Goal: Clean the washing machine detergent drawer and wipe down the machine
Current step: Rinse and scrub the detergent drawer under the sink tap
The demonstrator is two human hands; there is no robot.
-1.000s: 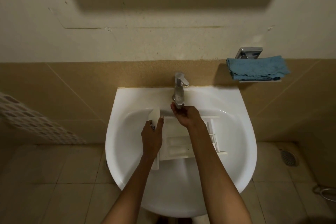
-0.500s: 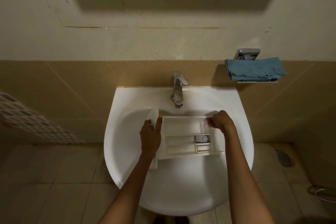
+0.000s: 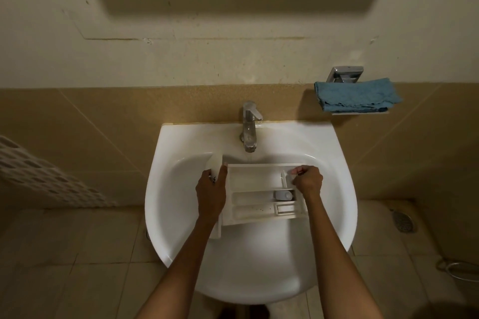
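A white detergent drawer (image 3: 252, 184) with several compartments lies across the white sink (image 3: 334, 163), just below the chrome tap (image 3: 249, 128). Water runs from the spout onto the drawer's far edge. My left hand (image 3: 211, 193) grips the drawer's front panel at its left end. My right hand (image 3: 307, 181) holds the right end, fingers curled over the far corner. A small grey insert (image 3: 283, 195) sits in a right-hand compartment, and dark specks dot the near compartment.
A folded blue cloth (image 3: 356, 96) lies on a small wall shelf to the right of the tap. A white perforated basket (image 3: 39, 179) stands at the left. A floor drain (image 3: 403, 221) is at the right on the tiled floor.
My right hand left the tap and took hold of the drawer's right end. Water now runs from the spout. My left hand has kept its grip.
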